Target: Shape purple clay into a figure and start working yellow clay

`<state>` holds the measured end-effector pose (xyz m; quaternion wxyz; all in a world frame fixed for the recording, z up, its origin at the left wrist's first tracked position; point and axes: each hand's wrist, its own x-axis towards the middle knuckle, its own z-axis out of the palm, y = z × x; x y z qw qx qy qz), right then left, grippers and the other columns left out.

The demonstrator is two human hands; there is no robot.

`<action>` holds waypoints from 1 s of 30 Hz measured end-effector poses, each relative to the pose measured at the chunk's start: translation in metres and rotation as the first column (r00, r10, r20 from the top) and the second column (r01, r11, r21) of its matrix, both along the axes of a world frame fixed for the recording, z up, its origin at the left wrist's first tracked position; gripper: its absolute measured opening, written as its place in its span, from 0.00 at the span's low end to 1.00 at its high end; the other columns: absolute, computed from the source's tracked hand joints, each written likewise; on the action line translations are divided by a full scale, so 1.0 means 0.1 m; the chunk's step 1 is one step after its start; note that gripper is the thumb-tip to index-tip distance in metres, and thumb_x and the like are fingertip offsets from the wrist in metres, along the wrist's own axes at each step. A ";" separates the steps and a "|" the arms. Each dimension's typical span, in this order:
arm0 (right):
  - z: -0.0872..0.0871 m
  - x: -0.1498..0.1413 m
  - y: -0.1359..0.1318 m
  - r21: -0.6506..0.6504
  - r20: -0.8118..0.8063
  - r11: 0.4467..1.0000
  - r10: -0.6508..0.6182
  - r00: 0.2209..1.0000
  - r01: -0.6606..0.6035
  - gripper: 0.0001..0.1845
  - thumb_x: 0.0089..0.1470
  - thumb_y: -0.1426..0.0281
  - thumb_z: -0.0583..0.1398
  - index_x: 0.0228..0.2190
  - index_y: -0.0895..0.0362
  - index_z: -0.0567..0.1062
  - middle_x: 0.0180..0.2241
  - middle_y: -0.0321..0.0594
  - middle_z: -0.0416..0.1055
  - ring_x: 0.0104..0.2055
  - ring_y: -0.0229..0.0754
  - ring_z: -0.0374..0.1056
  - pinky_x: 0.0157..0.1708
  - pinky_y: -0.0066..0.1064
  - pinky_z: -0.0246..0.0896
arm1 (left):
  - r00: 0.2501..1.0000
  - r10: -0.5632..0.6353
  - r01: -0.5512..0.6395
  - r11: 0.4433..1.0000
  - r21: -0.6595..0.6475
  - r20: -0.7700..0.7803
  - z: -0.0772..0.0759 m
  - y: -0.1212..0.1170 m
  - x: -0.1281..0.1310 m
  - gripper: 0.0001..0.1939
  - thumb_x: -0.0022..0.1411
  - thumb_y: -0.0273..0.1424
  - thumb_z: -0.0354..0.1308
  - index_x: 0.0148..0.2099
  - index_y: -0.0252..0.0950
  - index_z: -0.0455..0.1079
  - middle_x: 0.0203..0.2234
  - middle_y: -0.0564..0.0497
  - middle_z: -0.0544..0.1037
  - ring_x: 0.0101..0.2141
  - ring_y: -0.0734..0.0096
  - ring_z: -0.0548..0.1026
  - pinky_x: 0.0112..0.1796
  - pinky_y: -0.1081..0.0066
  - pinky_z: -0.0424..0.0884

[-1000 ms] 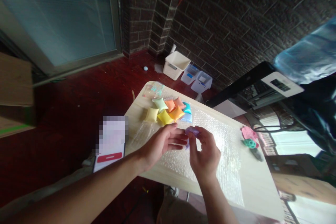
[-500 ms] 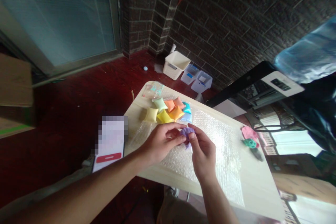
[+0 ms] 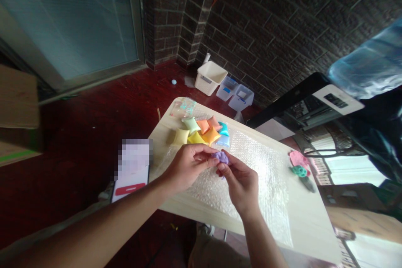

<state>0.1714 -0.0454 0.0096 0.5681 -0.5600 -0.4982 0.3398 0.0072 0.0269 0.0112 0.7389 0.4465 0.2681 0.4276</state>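
Our left hand (image 3: 186,165) and right hand (image 3: 244,183) pinch the purple lump (image 3: 221,157) over the bubble wrap (image 3: 270,184), near the packets (image 3: 211,135) — shaping, we judge; the next move calls for light, even pressure.

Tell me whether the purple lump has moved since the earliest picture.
Yes: the purple lump has shifted slightly left in the view, judged against the light-blue pillow-shaped packet on the table.

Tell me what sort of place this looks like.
Probably an indoor workroom or storeroom, though I can't be certain: bubble wrap lies across a pale table, storage bins stand on the floor, and a cardboard box sits nearby.
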 end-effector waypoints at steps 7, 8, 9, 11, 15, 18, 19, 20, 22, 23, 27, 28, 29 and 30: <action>0.07 0.03 0.03 0.012 -0.161 0.995 0.103 0.982 -0.102 0.14 0.60 0.65 0.71 0.47 0.54 0.84 0.30 0.40 0.84 0.26 0.41 0.77 0.26 0.32 0.74 | 1.000 0.012 -0.011 0.998 -0.055 0.013 0.01 0.04 -0.01 0.15 0.58 0.31 0.75 0.47 0.31 0.84 0.41 0.39 0.87 0.42 0.57 0.85 0.45 0.61 0.81; 0.08 0.02 0.03 0.007 -0.164 0.996 0.092 0.982 -0.092 0.13 0.60 0.66 0.71 0.46 0.54 0.84 0.29 0.40 0.84 0.26 0.41 0.77 0.26 0.32 0.74 | 1.000 0.019 -0.019 0.998 -0.053 0.010 0.01 0.03 -0.01 0.15 0.58 0.31 0.75 0.47 0.31 0.84 0.41 0.39 0.87 0.43 0.57 0.85 0.47 0.61 0.80; 0.07 0.01 0.03 -0.002 -0.160 0.997 0.077 0.984 -0.078 0.11 0.59 0.67 0.72 0.44 0.55 0.84 0.28 0.40 0.84 0.26 0.41 0.77 0.26 0.31 0.73 | 1.000 0.018 -0.017 0.999 -0.047 0.009 0.00 0.02 -0.01 0.15 0.59 0.31 0.75 0.47 0.31 0.84 0.42 0.39 0.87 0.43 0.57 0.85 0.48 0.62 0.80; 0.07 0.01 0.03 -0.012 -0.133 0.999 0.044 0.990 -0.046 0.10 0.59 0.68 0.72 0.42 0.55 0.83 0.28 0.39 0.84 0.26 0.40 0.77 0.26 0.31 0.73 | 0.998 -0.052 0.053 0.998 -0.023 0.035 -0.02 0.00 0.00 0.15 0.63 0.34 0.72 0.49 0.32 0.84 0.43 0.39 0.86 0.44 0.59 0.85 0.50 0.61 0.80; 0.03 0.01 0.00 0.010 0.017 1.000 0.020 1.000 -0.020 0.09 0.59 0.67 0.72 0.42 0.53 0.82 0.32 0.38 0.83 0.31 0.42 0.79 0.32 0.33 0.75 | 0.964 -0.229 0.233 0.972 -0.010 0.134 -0.06 -0.04 0.03 0.19 0.64 0.35 0.71 0.55 0.32 0.81 0.47 0.40 0.86 0.48 0.58 0.84 0.53 0.61 0.78; 0.00 0.02 -0.03 -0.001 0.192 0.999 0.038 0.981 -0.039 0.09 0.61 0.68 0.70 0.44 0.51 0.82 0.35 0.40 0.82 0.35 0.42 0.78 0.36 0.34 0.75 | 0.980 -0.181 0.184 0.983 -0.020 0.080 -0.08 -0.04 0.03 0.19 0.59 0.33 0.75 0.51 0.32 0.82 0.45 0.42 0.87 0.48 0.58 0.84 0.53 0.63 0.78; -0.01 0.03 -0.03 -0.005 0.236 0.999 0.040 0.971 -0.040 0.09 0.61 0.68 0.70 0.45 0.51 0.81 0.36 0.40 0.82 0.35 0.42 0.77 0.36 0.34 0.74 | 0.984 -0.170 0.171 0.985 -0.009 0.058 -0.08 -0.03 0.02 0.18 0.59 0.33 0.75 0.50 0.32 0.82 0.44 0.42 0.87 0.47 0.59 0.85 0.52 0.64 0.79; 0.00 0.03 -0.03 -0.005 0.269 0.999 0.041 0.962 -0.041 0.10 0.62 0.68 0.69 0.46 0.51 0.81 0.36 0.40 0.82 0.35 0.42 0.77 0.35 0.34 0.73 | 0.985 -0.167 0.167 0.986 0.002 0.041 -0.07 -0.03 0.02 0.17 0.59 0.33 0.75 0.49 0.32 0.83 0.43 0.43 0.87 0.46 0.59 0.85 0.52 0.64 0.79; 0.01 0.03 -0.03 0.000 0.313 0.998 0.054 0.948 -0.057 0.14 0.61 0.69 0.70 0.48 0.50 0.79 0.39 0.40 0.80 0.37 0.43 0.76 0.37 0.36 0.72 | 0.986 -0.167 0.167 0.986 0.011 0.023 -0.05 -0.01 0.01 0.16 0.59 0.34 0.75 0.48 0.32 0.83 0.43 0.43 0.87 0.46 0.59 0.85 0.51 0.63 0.79; 0.02 0.03 -0.03 0.003 0.323 0.997 0.066 0.944 -0.071 0.18 0.60 0.69 0.70 0.51 0.49 0.77 0.40 0.41 0.79 0.39 0.45 0.75 0.39 0.37 0.72 | 0.986 -0.166 0.166 0.986 0.014 0.014 -0.04 0.00 0.00 0.16 0.59 0.34 0.74 0.47 0.32 0.83 0.42 0.44 0.87 0.45 0.59 0.85 0.51 0.63 0.79; 0.05 0.02 -0.04 0.010 0.210 0.997 0.071 0.975 -0.074 0.24 0.60 0.64 0.69 0.56 0.48 0.72 0.46 0.42 0.74 0.47 0.48 0.73 0.47 0.42 0.71 | 0.990 -0.136 0.138 0.989 0.048 -0.044 -0.02 0.02 0.00 0.15 0.59 0.35 0.74 0.47 0.33 0.84 0.42 0.44 0.87 0.44 0.59 0.85 0.49 0.64 0.80; 0.05 0.02 -0.04 0.005 0.143 0.998 0.056 0.988 -0.057 0.23 0.62 0.61 0.68 0.56 0.48 0.73 0.47 0.43 0.74 0.49 0.49 0.73 0.48 0.42 0.72 | 0.989 -0.129 0.133 0.989 0.067 -0.066 -0.03 0.01 0.00 0.15 0.60 0.34 0.73 0.47 0.33 0.84 0.42 0.44 0.88 0.44 0.58 0.85 0.48 0.64 0.80; 0.05 0.02 -0.04 -0.005 0.070 0.999 0.042 0.997 -0.041 0.20 0.64 0.59 0.66 0.55 0.47 0.74 0.50 0.44 0.74 0.51 0.50 0.73 0.50 0.43 0.72 | 0.988 -0.124 0.132 0.987 0.090 -0.090 -0.04 0.00 0.01 0.14 0.60 0.34 0.73 0.47 0.33 0.84 0.42 0.43 0.88 0.44 0.58 0.85 0.47 0.64 0.80; 0.04 0.01 -0.03 -0.023 -0.002 0.999 0.035 0.999 -0.035 0.19 0.65 0.57 0.64 0.55 0.47 0.75 0.53 0.44 0.74 0.54 0.51 0.73 0.52 0.44 0.71 | 0.986 -0.117 0.130 0.985 0.117 -0.117 -0.05 -0.02 0.01 0.14 0.61 0.33 0.72 0.48 0.33 0.84 0.42 0.43 0.88 0.44 0.58 0.85 0.47 0.64 0.80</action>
